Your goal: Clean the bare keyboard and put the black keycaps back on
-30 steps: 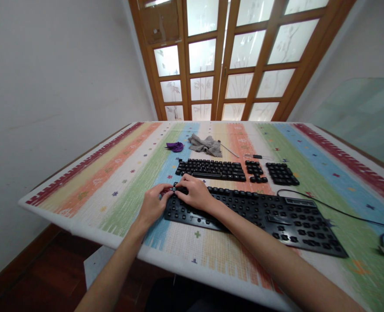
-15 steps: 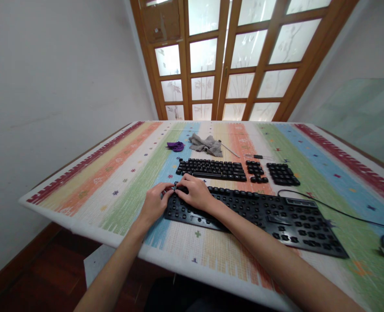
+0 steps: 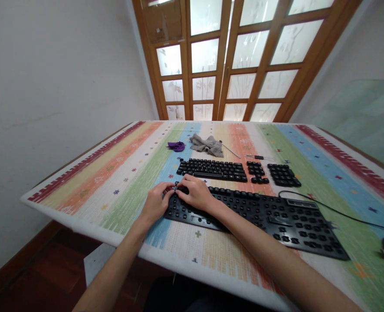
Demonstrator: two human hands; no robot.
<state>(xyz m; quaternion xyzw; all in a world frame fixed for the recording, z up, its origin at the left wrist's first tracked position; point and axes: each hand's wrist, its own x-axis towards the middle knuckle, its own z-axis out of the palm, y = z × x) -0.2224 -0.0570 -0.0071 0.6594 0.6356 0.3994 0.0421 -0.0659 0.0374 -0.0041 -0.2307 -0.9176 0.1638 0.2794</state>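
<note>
Pinching a small piece (image 3: pixel 175 188) with left hand (image 3: pixel 155 201) and right hand (image 3: pixel 195 192), fingers (image 3: pixel 165 185) nearly together, at the far left corner of a black keyboard (image 3: pixel 258 209) flat on the tablecloth (image 3: pixel 118 212). Too small to identify.

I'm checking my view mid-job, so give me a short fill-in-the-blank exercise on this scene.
1. The left hand and right hand meet at the ____ end of the keyboard base.
2. The bundle beside the gray cloth is coloured ____.
3. The smaller keycap groups lie to the ____ of the largest keycap block.

Missing words: left; purple; right.
</note>
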